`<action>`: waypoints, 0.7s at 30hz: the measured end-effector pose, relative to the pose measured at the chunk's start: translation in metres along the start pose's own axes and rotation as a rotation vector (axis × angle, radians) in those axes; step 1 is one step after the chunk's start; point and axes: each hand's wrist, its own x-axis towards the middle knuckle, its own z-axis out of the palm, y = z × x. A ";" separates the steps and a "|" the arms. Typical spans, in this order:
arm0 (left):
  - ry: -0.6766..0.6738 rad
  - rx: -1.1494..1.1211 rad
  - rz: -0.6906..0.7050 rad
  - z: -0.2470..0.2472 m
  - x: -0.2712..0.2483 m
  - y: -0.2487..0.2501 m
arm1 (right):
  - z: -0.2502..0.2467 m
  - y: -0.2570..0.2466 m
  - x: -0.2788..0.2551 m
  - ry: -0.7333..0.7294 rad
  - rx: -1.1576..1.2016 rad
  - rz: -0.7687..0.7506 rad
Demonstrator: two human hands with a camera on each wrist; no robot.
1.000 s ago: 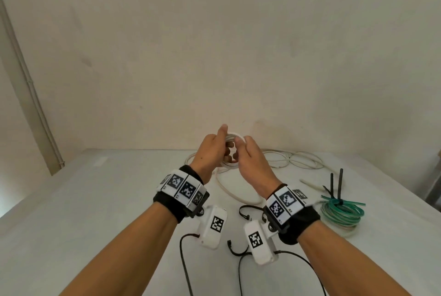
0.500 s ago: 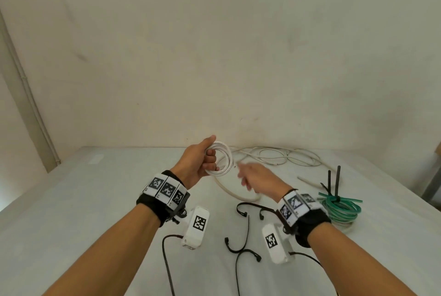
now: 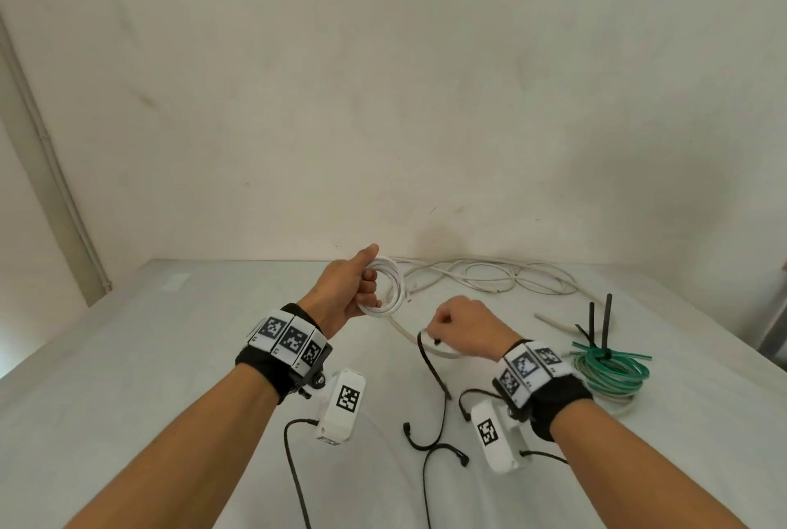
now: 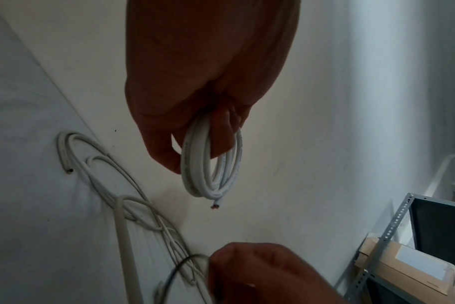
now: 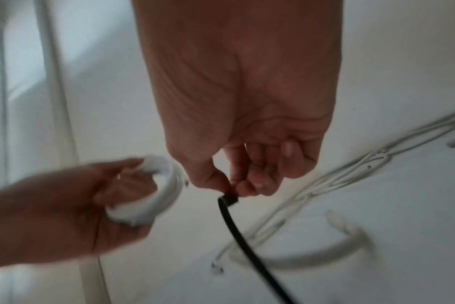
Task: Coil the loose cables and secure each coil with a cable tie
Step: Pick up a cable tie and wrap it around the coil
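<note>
My left hand grips a small coil of white cable above the table, fingers through the loop; the coil hangs from the hand, its cut end pointing down. My right hand is lower and to the right, and pinches the head of a black cable tie between thumb and forefinger; the tie trails down toward the table. Two more black ties lie on the table near me. Loose white cables sprawl by the wall.
A green cable coil bound with black ties lies at the right. A thicker white cable curves under my right hand. The white table meets the wall at the back. A metal shelf with boxes stands to the right.
My hands have come apart: the left keeps the white coil and has drifted left, the right let go of it, dropped toward the table and took up a black tie.
</note>
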 end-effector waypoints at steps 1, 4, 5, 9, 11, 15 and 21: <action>0.003 0.007 -0.005 -0.001 0.001 0.000 | -0.009 -0.001 -0.002 0.052 0.086 -0.007; 0.009 0.013 -0.025 -0.002 0.002 0.002 | -0.029 -0.003 -0.005 0.086 0.454 0.003; 0.008 0.012 -0.033 -0.001 0.002 0.002 | -0.032 -0.002 -0.005 0.081 0.578 -0.001; -0.011 0.012 -0.055 0.002 0.001 0.001 | -0.036 -0.007 -0.004 0.149 0.898 -0.115; -0.027 0.028 -0.071 0.004 0.000 0.001 | -0.036 -0.013 -0.006 0.192 0.976 -0.200; -0.055 0.027 -0.082 0.008 -0.004 0.002 | -0.034 -0.032 -0.015 0.331 0.931 -0.309; -0.127 -0.092 -0.111 0.015 -0.014 0.004 | -0.020 -0.051 -0.020 0.494 0.744 -0.455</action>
